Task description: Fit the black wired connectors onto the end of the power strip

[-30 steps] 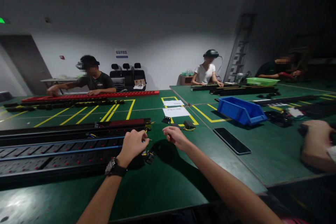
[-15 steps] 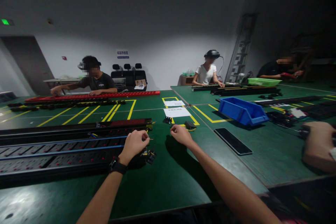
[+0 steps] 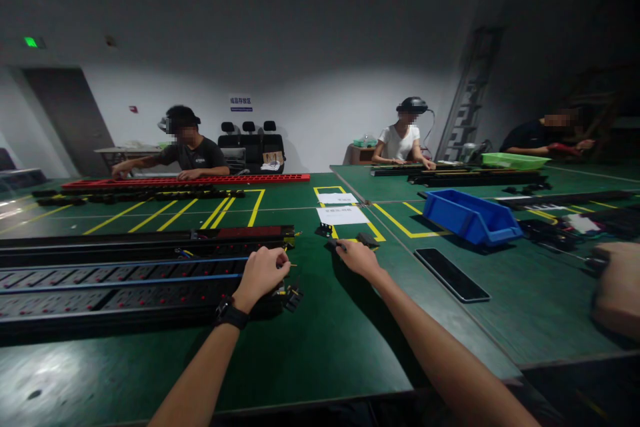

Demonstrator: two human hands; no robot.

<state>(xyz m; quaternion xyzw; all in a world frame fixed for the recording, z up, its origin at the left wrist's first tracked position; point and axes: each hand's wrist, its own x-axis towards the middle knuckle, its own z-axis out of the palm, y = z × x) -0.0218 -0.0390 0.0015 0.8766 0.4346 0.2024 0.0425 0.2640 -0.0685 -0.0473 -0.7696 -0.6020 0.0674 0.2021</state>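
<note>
My left hand (image 3: 263,273), wearing a black watch (image 3: 231,313), is closed in a pinch at the right end of the power strip (image 3: 165,292). A thin yellowish wire (image 3: 293,265) pokes out from its fingertips. Just below that hand, a black end piece (image 3: 293,298) with wires hangs at the strip's end. My right hand (image 3: 359,259) is closed low over the table, a small dark thing showing at its fingertips that I cannot make out. Close by lie a black block (image 3: 368,239) and a small black bracket (image 3: 325,229).
A phone (image 3: 451,275) and a blue bin (image 3: 470,217) are on the right. Paper sheets (image 3: 343,215) lie ahead. Behind the power strip runs another long black rail (image 3: 125,241). Co-workers sit across the table, and another person's arm (image 3: 617,290) reaches in at the right.
My right hand has shifted slightly right, and a small dark thing now shows at its fingertips. The left hand keeps its pinch at the strip's end. The whole view has turned slightly left.
</note>
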